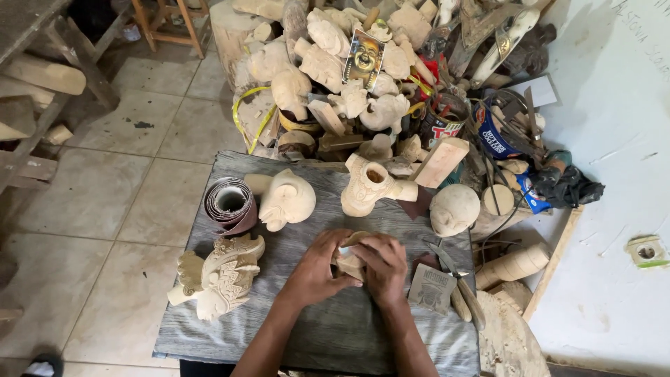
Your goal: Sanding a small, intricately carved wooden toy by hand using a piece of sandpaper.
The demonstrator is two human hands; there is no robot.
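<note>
Okay, we take the grey weathered wooden work board point(314, 335) as landmark; it fills the lower middle of the head view, laid over pale floor tiles point(105, 188). Beyond its far edge we see a heap of pale unfinished wood carvings point(335, 70), with printed tins point(447, 122) just right of the heap. On the board's left edge lies a pale winged bird-like carved figure point(220, 272), overhanging slightly. Toward the far left of the board lies a pale round-headed carved figure point(286, 199), touching or nearly touching a roll of reddish-brown sandpaper point(230, 204) on its left. At the far middle stands a pale carved hollow vase-shaped piece point(366, 185). Off the far right corner sits a pale rounded wooden head point(453, 208). Near the right edge lie a wooden-handled knife point(457, 279) and a grey sandpaper scrap point(433, 287) beside it.

At board centre, our left hand point(317, 269) and right hand point(382, 269) are together, both clamped on a small pale wooden carving point(349, 264), held just above the board, mostly hidden by fingers.
</note>
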